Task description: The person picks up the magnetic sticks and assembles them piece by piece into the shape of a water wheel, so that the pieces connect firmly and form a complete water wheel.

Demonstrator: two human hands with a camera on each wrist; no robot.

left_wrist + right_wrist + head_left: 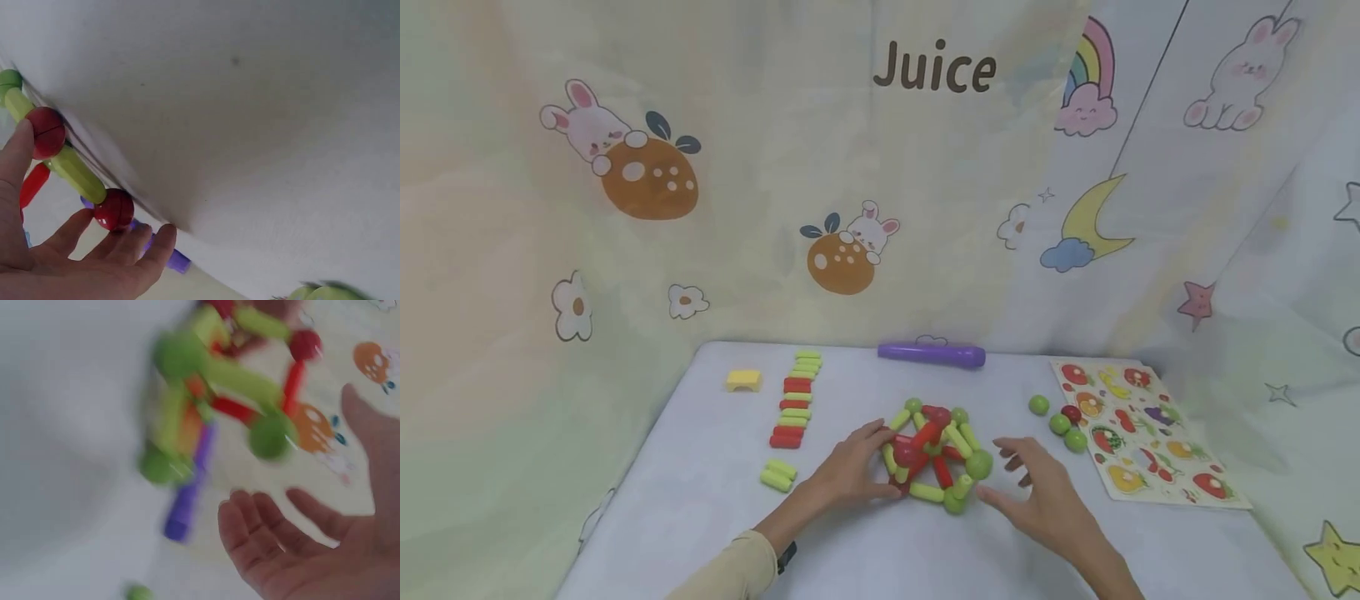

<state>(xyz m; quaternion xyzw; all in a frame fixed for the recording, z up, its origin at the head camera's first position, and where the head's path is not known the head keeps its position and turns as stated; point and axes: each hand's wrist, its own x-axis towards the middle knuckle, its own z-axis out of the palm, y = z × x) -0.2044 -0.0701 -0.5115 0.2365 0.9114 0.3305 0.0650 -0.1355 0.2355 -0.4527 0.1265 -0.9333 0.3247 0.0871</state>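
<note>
Left hand [848, 472] rests fingertips against the left side of the frame [934, 454], fingers nearly straight, not wrapped round any stick; the left wrist view shows a thumb tip on a red ball [46, 132] and fingers under another, no clamp. Right hand [1045, 500] is spread, holds nothing, just beside the frame's right side but apart from it.

Frame = stick-and-ball build, red and green, sitting mid-table [700, 500], between both hands.

Risks, as I judge them:
- Only light contact from one side, so a push from the left hand w/o the right bracing could slide or tip the frame toward the right.
- Joints look like simple ball-stick contacts; pressing on a ball could pop a stick out and collapse a section.
- Loose balls [1060, 421] lie near the right hand, by the puzzle board [1150, 433]; a sweep of that hand could roll them off.
- Right wrist view is blurred, so can't tell exact gap to the near green ball [272, 436].

Spare sticks [795, 400] sit well left, out of the way.
</note>
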